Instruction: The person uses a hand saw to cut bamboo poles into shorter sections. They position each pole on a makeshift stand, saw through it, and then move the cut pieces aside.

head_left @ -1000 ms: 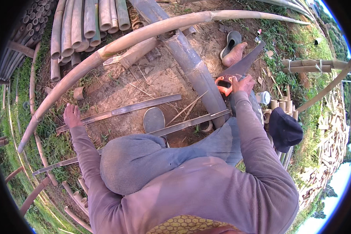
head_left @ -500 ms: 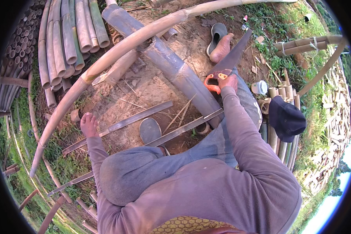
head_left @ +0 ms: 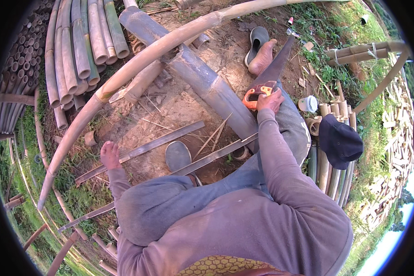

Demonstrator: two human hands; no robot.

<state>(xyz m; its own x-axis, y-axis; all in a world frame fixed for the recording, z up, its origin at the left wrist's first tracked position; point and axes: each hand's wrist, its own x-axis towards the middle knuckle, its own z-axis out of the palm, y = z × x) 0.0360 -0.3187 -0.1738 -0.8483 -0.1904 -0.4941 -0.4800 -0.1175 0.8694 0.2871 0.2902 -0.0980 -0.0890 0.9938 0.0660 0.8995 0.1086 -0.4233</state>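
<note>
My right hand (head_left: 272,100) is wrapped round the orange handle of a hand saw (head_left: 277,66), whose dark blade points up and away past my bare right foot (head_left: 263,56). The saw is beside a wide, dark bamboo pole (head_left: 211,85) on the ground and does not cut into it. On the left, my left hand (head_left: 110,155) hovers over a thin split bamboo strip (head_left: 163,140), fingers slightly bent and apart, holding nothing I can see. A short bamboo offcut (head_left: 91,138) lies just beyond its fingers. Another split strip (head_left: 221,152) reaches across to the pole's near end.
A long curved bamboo pole (head_left: 138,62) arches across the far side. Stacked bamboo poles (head_left: 80,41) stand at upper left. A slip-on shoe (head_left: 256,40), a white-lidded cup (head_left: 307,104) and a dark hat (head_left: 339,141) on upright bamboo pieces are at right.
My left hand has moved slightly right and nearer, away from the short bamboo offcut. My right hand and the saw have shifted only a little.
</note>
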